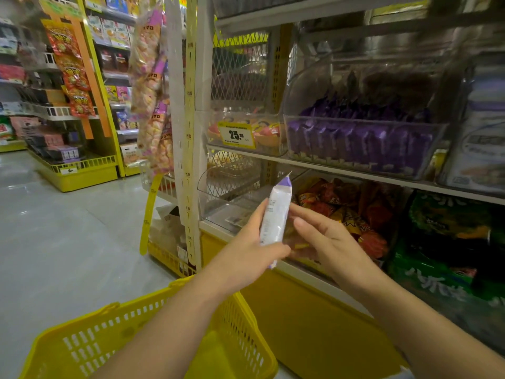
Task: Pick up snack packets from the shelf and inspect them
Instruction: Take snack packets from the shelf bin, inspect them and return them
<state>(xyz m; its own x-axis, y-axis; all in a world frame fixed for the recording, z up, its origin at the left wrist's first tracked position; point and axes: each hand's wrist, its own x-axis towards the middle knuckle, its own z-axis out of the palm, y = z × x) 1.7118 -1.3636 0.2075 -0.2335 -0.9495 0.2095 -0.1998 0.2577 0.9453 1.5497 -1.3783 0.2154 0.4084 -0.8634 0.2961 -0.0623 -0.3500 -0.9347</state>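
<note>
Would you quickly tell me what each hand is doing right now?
Left hand: holds the packet.
Right hand: open, fingers straight beside the packet.

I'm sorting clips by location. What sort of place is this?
Probably a shop's snack aisle: purple packets in a shelf bin, a yellow price tag reading 25, a yellow shopping basket, and a white packet held in the left hand.

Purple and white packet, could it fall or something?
It could. Only the left hand grips the purple-and-white packet, low down, while the right hand is open beside it, so it might slip and miss the yellow basket below. The right hand might also bump the red-orange packets behind it.
</note>
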